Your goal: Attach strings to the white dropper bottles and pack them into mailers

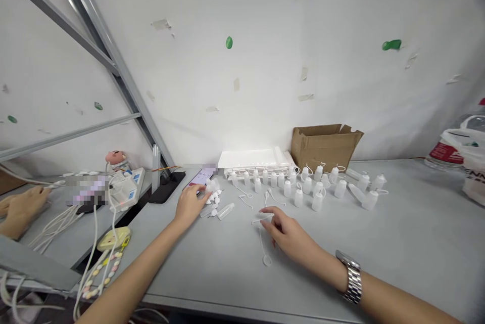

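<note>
My left hand (192, 203) reaches to a small pile of white dropper caps (216, 195), with thumb and forefinger closed on one at the pile's near side. Beside it two clear plastic tubes (226, 211) lie flat. Between the thumb and forefinger of my right hand (286, 233) is a thin white strap (262, 220). Just below that hand, another strap with a ring end (267, 260) rests on the table. More loose straps (273, 196) lie farther back. Several white squeeze bottles (317, 201) stand upright in loose rows behind and to the right.
At the back stand a cardboard box (326, 147) and a stack of white trays (253, 158). A phone (195, 178) leans behind my left hand. Cables, a power strip (129, 190) and a yellow case (114, 239) are on the left. Another person's hand (22, 207) is at far left.
</note>
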Tool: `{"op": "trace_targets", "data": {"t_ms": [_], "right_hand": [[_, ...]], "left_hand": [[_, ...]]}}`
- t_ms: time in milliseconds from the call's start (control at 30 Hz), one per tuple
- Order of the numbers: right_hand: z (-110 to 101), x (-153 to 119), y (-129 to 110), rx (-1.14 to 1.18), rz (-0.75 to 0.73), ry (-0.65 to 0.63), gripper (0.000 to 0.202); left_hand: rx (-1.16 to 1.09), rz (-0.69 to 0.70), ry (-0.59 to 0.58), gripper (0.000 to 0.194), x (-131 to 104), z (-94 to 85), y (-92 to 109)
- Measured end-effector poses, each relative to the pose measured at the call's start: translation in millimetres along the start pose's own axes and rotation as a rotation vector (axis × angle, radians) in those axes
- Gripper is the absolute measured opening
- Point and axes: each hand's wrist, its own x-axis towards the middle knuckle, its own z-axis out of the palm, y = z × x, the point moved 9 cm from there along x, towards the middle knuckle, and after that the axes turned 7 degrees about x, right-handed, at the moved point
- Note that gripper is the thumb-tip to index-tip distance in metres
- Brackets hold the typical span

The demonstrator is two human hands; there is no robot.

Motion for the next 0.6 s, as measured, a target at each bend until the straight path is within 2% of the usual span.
{"op": "trace_targets", "data": {"t_ms": [100, 200, 333, 400, 433, 500, 567, 600], "right_hand": [[0.0, -0.3, 0.4, -0.012, -0.006, 0.001, 0.032], [-1.5, -1.2, -1.2, -0.012, -0.009, 0.010, 0.031], [-5.4, -1.5, -6.3, 0.049, -0.042, 0.054, 0.030], [-8.2, 0.0, -8.7, 0.128, -0.072, 0.086, 0.030], [-9.3, 1.3, -8.9, 0.188, -0.081, 0.095, 0.033], [-10.3, 5.1, -8.0, 0.334, -0.081, 0.088, 0.042], [-10.6, 8.7, -8.3, 0.469, -0.074, 0.056, 0.051], [-11.4, 9.9, -9.7, 0.520, -0.074, 0.043, 0.053]], "left_hand": [[0.007, 0.004, -0.002, 0.030, 0.3, 4.4, 3.6], [0.002, 0.004, 0.016, 0.030, -1.0, 0.3, 6.5], [-0.071, -0.007, 0.079, 0.031, -11.2, -25.3, 24.6], [-0.280, -0.031, 0.067, 0.029, -19.4, -36.7, 44.1], [-0.411, -0.018, -0.011, 0.028, -23.3, -35.2, 59.6], [-0.657, 0.093, -0.267, 0.024, -33.8, -23.5, 103.6], [-0.814, 0.164, -0.416, 0.024, -43.0, -15.2, 138.4], [-0.863, 0.171, -0.460, 0.023, -45.6, -10.1, 149.5]]}}
